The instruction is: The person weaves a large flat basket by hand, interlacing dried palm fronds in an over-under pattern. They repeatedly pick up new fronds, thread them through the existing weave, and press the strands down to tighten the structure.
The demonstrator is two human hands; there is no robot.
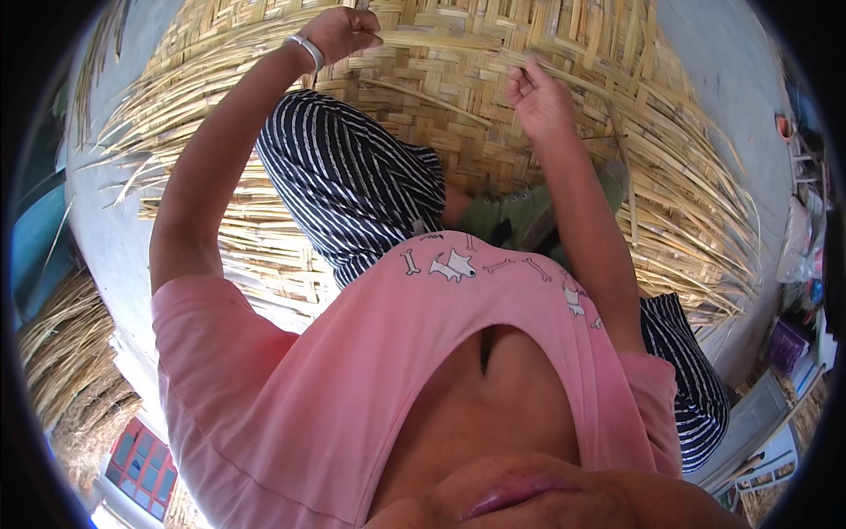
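Observation:
A large mat of flat, pale yellow strips, which look like split bamboo, is spread in front of me and under my crossed legs. My left hand, with a silver bangle at its wrist, is closed at the mat's far left part. From its fingers a flat bamboo strip runs rightward over the weave. Farther right, my right hand is half turned palm up, fingers curled and fingertips pinched at the strips. What lies between those fingertips is partly hidden. A loose thin strip slants across the weave between my hands.
Long unwoven strip ends fan out over the grey floor on both sides. A green shoe rests on the mat by my right forearm. A bundle of dry stalks lies at the left; a white plastic chair stands lower right.

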